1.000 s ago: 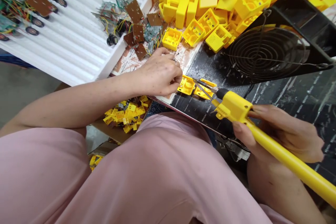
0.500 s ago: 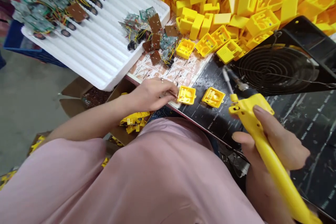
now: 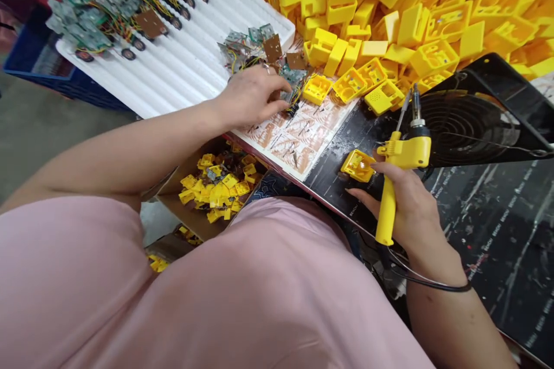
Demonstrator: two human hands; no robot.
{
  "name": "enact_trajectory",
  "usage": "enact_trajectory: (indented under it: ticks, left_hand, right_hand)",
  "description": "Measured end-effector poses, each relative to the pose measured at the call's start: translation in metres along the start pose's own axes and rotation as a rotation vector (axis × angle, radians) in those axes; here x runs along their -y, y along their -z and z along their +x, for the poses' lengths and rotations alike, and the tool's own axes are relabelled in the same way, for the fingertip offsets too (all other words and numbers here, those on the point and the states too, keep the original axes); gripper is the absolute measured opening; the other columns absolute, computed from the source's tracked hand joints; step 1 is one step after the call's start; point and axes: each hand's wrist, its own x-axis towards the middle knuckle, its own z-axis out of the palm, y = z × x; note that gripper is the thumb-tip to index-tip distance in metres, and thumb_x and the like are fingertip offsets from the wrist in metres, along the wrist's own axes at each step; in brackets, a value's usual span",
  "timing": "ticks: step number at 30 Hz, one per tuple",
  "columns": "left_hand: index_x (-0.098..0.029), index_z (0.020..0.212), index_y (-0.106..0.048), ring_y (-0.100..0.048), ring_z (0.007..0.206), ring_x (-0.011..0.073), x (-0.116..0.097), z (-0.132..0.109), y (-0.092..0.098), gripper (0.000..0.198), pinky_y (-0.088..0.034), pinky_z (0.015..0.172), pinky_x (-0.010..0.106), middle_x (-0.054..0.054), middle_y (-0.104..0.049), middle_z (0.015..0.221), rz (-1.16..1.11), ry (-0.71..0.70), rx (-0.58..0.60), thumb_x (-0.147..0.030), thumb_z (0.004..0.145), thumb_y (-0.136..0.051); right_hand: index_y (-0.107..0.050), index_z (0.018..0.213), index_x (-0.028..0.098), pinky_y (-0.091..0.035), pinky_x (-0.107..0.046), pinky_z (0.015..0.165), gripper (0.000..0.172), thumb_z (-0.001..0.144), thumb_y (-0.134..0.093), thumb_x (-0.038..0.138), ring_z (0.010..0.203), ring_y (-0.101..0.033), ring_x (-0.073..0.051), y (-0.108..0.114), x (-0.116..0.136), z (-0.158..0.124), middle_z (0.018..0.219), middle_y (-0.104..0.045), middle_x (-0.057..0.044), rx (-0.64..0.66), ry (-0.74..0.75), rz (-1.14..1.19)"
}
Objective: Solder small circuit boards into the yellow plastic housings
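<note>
Yellow plastic soldering gun (image 3: 404, 153) fills your right hand (image 3: 413, 199); your left hand (image 3: 254, 97), thumb parted, curves beside grey-green circuit boards (image 3: 294, 76).

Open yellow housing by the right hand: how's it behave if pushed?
The yellow housing likely slides rather than rolls: it's boxy, with flat sides. Probably light for its size, being an open shell. Looks like moulded plastic, so I'd expect it stiff.

Upper centre, the left hand (image 3: 257, 95) hides some boards (image 3: 272, 49); its grip cannot be told. Upper right, the yellow cases (image 3: 411, 26) and fan (image 3: 502, 81) run past the frame's edges.
</note>
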Motion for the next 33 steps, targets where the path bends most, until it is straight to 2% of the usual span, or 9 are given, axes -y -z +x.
enact_trajectory:
  ticks: [2,7,12,15,17,22,27,30,33]
  left_hand:
    - [-0.020,0.108,-0.079,-0.069,0.102,0.0247,-0.003,0.009,0.003,0.030,-0.052,0.097,0.042,0.006,-0.078,0.106,-0.105,0.022,-0.007,-0.036,0.092,-0.058]
    - [-0.020,0.094,-0.075,-0.060,0.076,0.0130,-0.003,0.018,0.035,0.022,-0.053,0.078,0.031,0.001,-0.078,0.090,-0.362,0.084,0.058,-0.040,0.089,-0.070]
    - [-0.017,0.111,-0.076,-0.061,0.086,0.0140,0.007,0.021,0.051,0.043,-0.051,0.087,0.030,0.004,-0.080,0.101,-0.131,-0.009,0.053,-0.054,0.097,-0.059]
    - [-0.018,0.124,-0.075,-0.063,0.084,0.0144,0.020,0.019,0.050,0.055,-0.051,0.082,0.029,0.004,-0.081,0.101,-0.101,-0.111,0.223,-0.060,0.096,-0.056]
    - [-0.020,0.126,-0.076,-0.065,0.080,0.0144,0.025,0.017,0.044,0.052,-0.052,0.083,0.031,0.002,-0.080,0.095,-0.109,-0.153,0.290,-0.058,0.092,-0.062]
    - [-0.019,0.106,-0.079,-0.073,0.081,0.0188,0.014,0.020,0.016,0.028,-0.057,0.087,0.033,-0.001,-0.072,0.077,-0.241,-0.014,0.121,-0.035,0.084,-0.071]
    - [-0.016,0.090,-0.079,-0.075,0.087,0.0227,-0.002,0.024,-0.003,0.019,-0.059,0.089,0.036,0.003,-0.076,0.083,-0.282,0.041,0.007,-0.027,0.080,-0.067]
    - [-0.017,0.087,-0.079,-0.076,0.097,0.0262,-0.005,0.022,0.008,0.019,-0.059,0.094,0.040,0.004,-0.078,0.091,-0.241,0.000,-0.018,-0.028,0.079,-0.066]
    - [-0.019,0.096,-0.079,-0.074,0.110,0.0284,-0.003,0.023,0.038,0.027,-0.060,0.094,0.042,0.003,-0.078,0.101,-0.300,0.015,-0.105,-0.037,0.084,-0.064]
  right_hand:
    - [-0.055,0.138,0.024,-0.065,-0.038,0.079,0.059,0.087,-0.084,0.029,0.093,-0.078,-0.029,-0.002,0.001,-0.002,0.111,-0.079,-0.011,0.009,-0.034,0.024]
    - [-0.053,0.141,0.024,-0.066,-0.036,0.089,0.052,0.095,-0.077,0.031,0.104,-0.078,-0.026,-0.006,0.005,-0.006,0.128,-0.076,-0.011,-0.006,-0.126,0.066]
    - [-0.056,0.139,0.023,-0.066,-0.036,0.089,0.051,0.094,-0.078,0.034,0.104,-0.078,-0.025,-0.007,0.008,-0.005,0.125,-0.076,-0.012,0.001,-0.138,0.064]
    - [-0.057,0.137,0.023,-0.066,-0.035,0.088,0.046,0.096,-0.076,0.031,0.100,-0.078,-0.024,-0.009,0.007,-0.005,0.120,-0.077,-0.010,0.005,-0.122,0.051]
    - [-0.058,0.137,0.023,-0.066,-0.036,0.086,0.045,0.097,-0.075,0.032,0.097,-0.078,-0.023,-0.010,0.006,-0.006,0.118,-0.077,-0.008,0.002,-0.110,0.048]
    - [-0.058,0.136,0.022,-0.066,-0.034,0.082,0.044,0.097,-0.075,0.031,0.093,-0.078,-0.023,-0.012,0.005,-0.005,0.117,-0.077,-0.008,-0.014,-0.094,0.039]
    - [-0.060,0.133,0.022,-0.065,-0.033,0.080,0.046,0.092,-0.081,0.026,0.090,-0.078,-0.023,-0.012,0.007,-0.004,0.111,-0.079,-0.009,-0.014,-0.096,0.017]
    - [-0.060,0.133,0.021,-0.065,-0.034,0.079,0.044,0.093,-0.079,0.028,0.088,-0.078,-0.023,-0.013,0.007,-0.004,0.109,-0.079,-0.009,-0.019,-0.093,0.020]
    - [-0.060,0.133,0.022,-0.065,-0.033,0.079,0.043,0.095,-0.077,0.029,0.088,-0.078,-0.023,-0.014,0.007,-0.004,0.107,-0.079,-0.008,-0.021,-0.091,0.024]
